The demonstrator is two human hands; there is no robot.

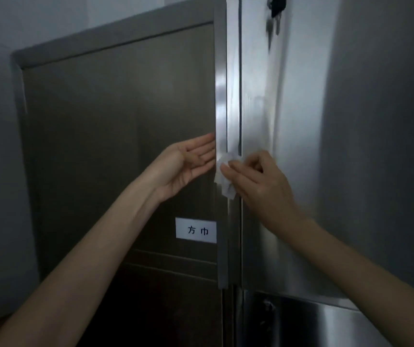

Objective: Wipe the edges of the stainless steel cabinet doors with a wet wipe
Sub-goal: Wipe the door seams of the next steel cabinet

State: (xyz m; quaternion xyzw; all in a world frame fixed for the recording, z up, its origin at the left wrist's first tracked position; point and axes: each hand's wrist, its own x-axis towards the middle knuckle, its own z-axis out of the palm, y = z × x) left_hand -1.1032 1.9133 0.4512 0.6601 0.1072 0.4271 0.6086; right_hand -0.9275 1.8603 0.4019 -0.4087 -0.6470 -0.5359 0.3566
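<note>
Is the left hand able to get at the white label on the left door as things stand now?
Probably yes. The left hand is open and holds nothing, and the white label lies below it on the same left door, with nothing covering it.

Right hand [256, 181] pinches wet wipe [224, 177] against door edge [221, 101]; left hand [188, 164] flat on left door [115, 136].

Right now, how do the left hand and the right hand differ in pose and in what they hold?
The left hand is flat, fingers straight, and holds nothing; the right hand has curled fingers pinching the wet wipe. The left hand's bare fingertips reach the left door's edge strip; the right hand brings the wet wipe to that strip. Both are at about the same height.
</note>
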